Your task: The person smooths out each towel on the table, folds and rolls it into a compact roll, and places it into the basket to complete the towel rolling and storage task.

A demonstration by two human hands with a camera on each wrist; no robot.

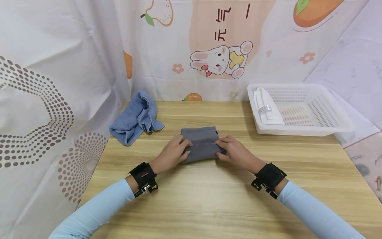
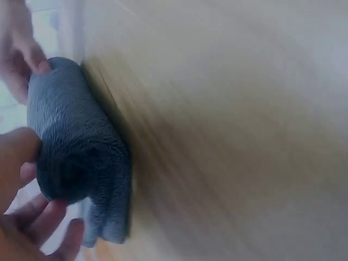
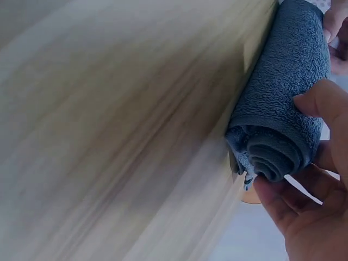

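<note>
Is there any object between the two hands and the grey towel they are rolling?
Nothing visible. The left hand and the right hand both grip the grey towel directly, one at each end of the roll.

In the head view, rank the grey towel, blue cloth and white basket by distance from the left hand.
1. Grey rolled towel, gripped by the left hand.
2. Crumpled blue cloth, far left.
3. White plastic basket, far right.

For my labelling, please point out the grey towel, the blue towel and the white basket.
grey towel (image 1: 200, 141), head view, its flat unrolled part.
blue towel (image 1: 135, 119), head view, middle of the crumpled cloth.
white basket (image 1: 301, 130), head view, its near wall.
</note>
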